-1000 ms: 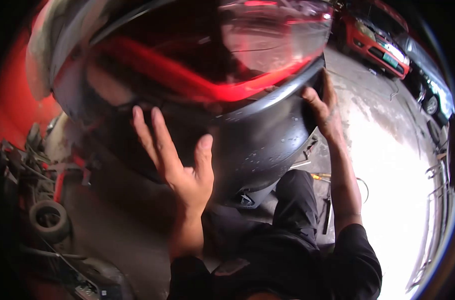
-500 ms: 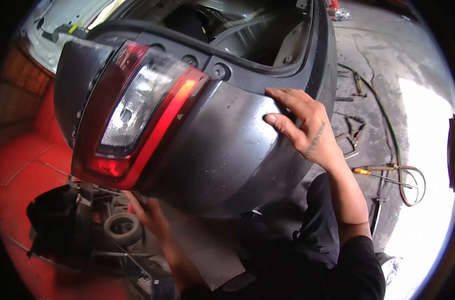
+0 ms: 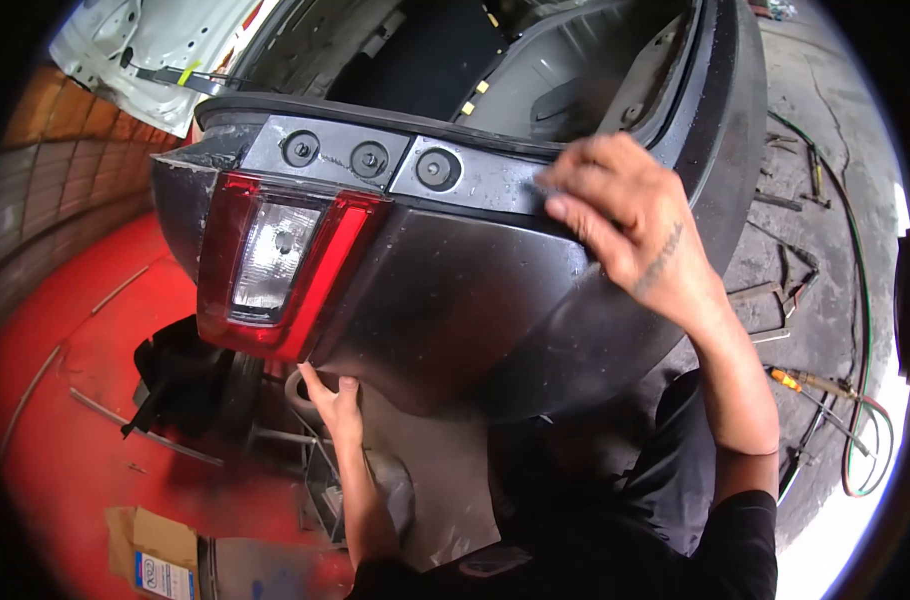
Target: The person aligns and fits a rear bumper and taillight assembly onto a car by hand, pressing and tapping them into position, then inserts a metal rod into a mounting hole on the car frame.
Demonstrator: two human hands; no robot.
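A dark grey rear bumper of a car lies in front of me, beside a red and clear tail light. My right hand is over the bumper's upper edge on the right. Its fingers are bent and blurred, with the thumb apart from them; nothing shows in it. Below the tail light's lower corner, my left hand is raised to the bumper's lower edge, thumb and forefinger apart. Whether it presses on the edge is unclear. Round fasteners sit in the grey strip above the bumper.
Behind the strip is the open trunk. Hoses, an orange-handled tool and metal pieces lie on the floor at right. A roll of tape and a cardboard box are at lower left, near red flooring.
My view has shifted, so the tail light looks smaller and more upright. My right hand has moved to the bumper's top edge and blurs. My left hand shows more clearly below the light.
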